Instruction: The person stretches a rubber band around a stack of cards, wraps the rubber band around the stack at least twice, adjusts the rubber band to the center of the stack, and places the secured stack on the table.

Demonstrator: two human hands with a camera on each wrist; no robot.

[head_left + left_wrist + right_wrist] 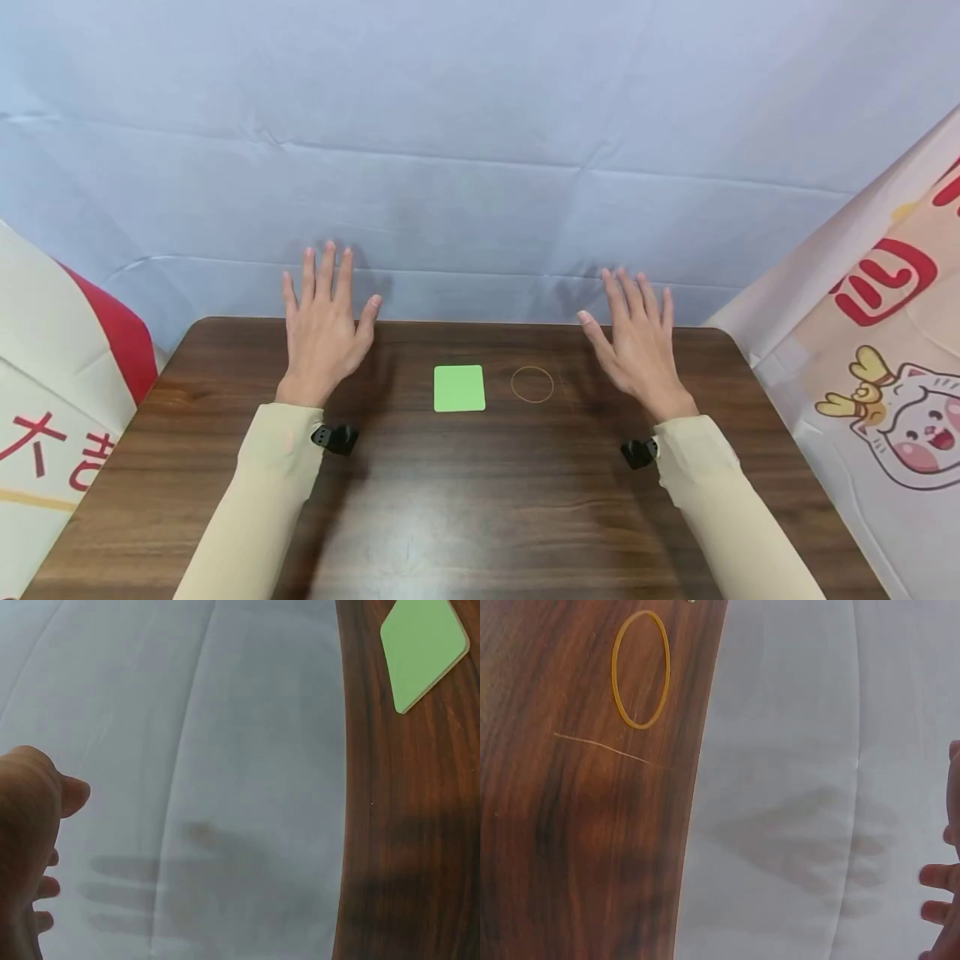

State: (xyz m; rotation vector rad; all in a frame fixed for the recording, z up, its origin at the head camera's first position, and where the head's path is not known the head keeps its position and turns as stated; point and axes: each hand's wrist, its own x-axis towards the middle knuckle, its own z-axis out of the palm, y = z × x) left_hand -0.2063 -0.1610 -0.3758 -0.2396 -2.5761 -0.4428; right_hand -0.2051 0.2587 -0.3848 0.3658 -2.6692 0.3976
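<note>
A light green square card [459, 388] with rounded corners lies flat on the wooden table; the left wrist view catches part of this green card [424, 649] and its thin edge. Just right of it lies a thin yellow-orange rubber band [512, 384], a long oval in the right wrist view [615, 671]. To the left of the card, my left hand [321, 333] is held with fingers straight and spread, holding nothing. On the other side, beyond the band, my right hand [641, 354] has its fingers extended too and touches neither object.
The dark wooden table [465, 517] ends at a far edge, where a pale cloth backdrop [465, 208] hangs. Printed cloths stand at the left [52, 375] and the right [862, 375]. Small black devices sit on both wrists. A thin scratch-like line marks the table near the band.
</note>
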